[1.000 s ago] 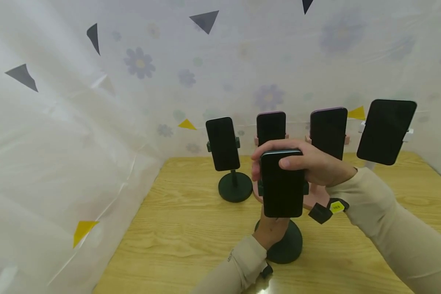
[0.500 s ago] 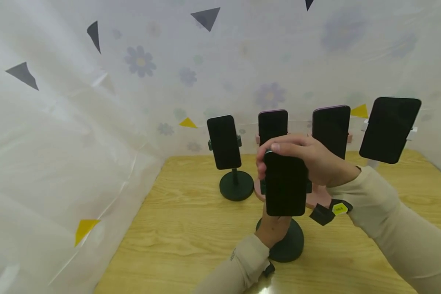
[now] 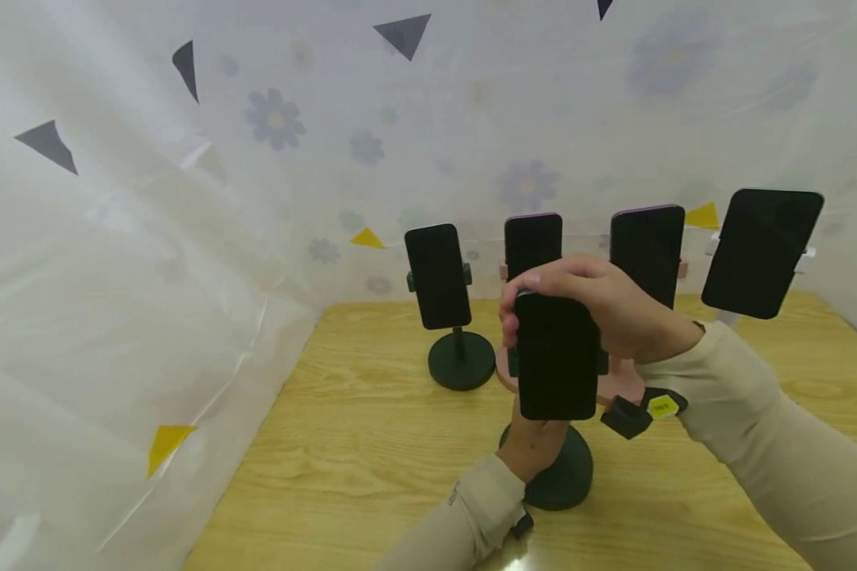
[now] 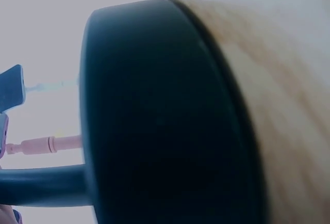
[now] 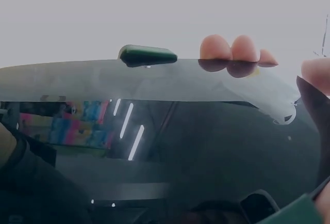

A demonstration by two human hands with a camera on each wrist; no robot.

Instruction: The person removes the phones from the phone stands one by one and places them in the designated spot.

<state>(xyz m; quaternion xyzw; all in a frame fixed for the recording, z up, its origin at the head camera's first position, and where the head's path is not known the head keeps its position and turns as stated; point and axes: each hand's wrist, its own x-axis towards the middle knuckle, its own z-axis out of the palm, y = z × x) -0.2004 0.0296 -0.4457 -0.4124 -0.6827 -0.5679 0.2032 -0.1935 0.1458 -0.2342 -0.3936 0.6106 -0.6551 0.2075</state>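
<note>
A black phone (image 3: 557,357) sits upright in the clamp of a dark green stand with a round base (image 3: 567,480) near the table's front. My right hand (image 3: 564,289) grips the phone's top edge from the right, fingers curled over it. Below the phone, my left hand (image 3: 536,444) holds the stand's stem; its fingers are hidden behind the phone. The right wrist view shows the phone's glass (image 5: 154,146), the clamp's jaw (image 5: 148,55) and my fingertips (image 5: 229,48) over the far edge. The stand's base (image 4: 165,115) and stem (image 4: 41,185) fill the left wrist view.
Behind stand several more phones on stands: one on a dark green stand (image 3: 439,274), two on pink stands (image 3: 533,242) (image 3: 646,250), one on a white stand (image 3: 760,254). A wooden table (image 3: 371,444) carries them all. A flowered plastic sheet (image 3: 186,238) walls in the left and back.
My right thumb has moved from the phone's front face up to its top edge. The phone and stand have barely shifted; the left hand keeps its hold.
</note>
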